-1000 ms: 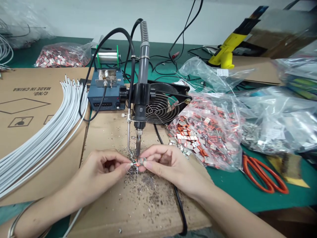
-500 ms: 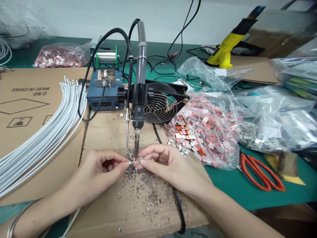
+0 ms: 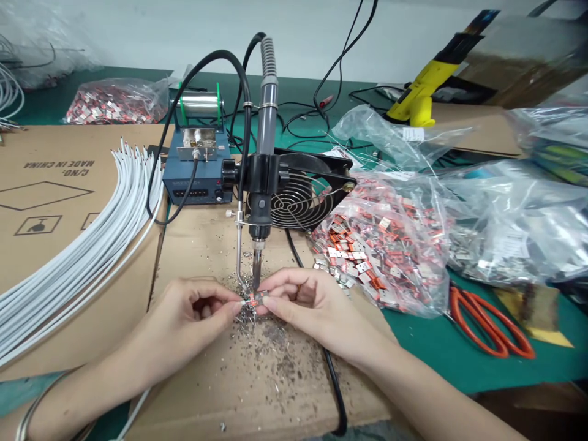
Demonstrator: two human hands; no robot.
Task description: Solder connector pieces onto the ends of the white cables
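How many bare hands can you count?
2: the left hand pinching a thin white cable; the right hand, opposite, holding a small orange-and-silver connector.

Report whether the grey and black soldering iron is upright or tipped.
Upright: the iron has its coiled silver spring uppermost, its metal tip pointing down.

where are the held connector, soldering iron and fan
Held connector (image 3: pixel 260 298): head view, on its metal end
Soldering iron (image 3: pixel 261 208): head view, on its black lower handle
Fan (image 3: pixel 292 205): head view, on its round wire guard
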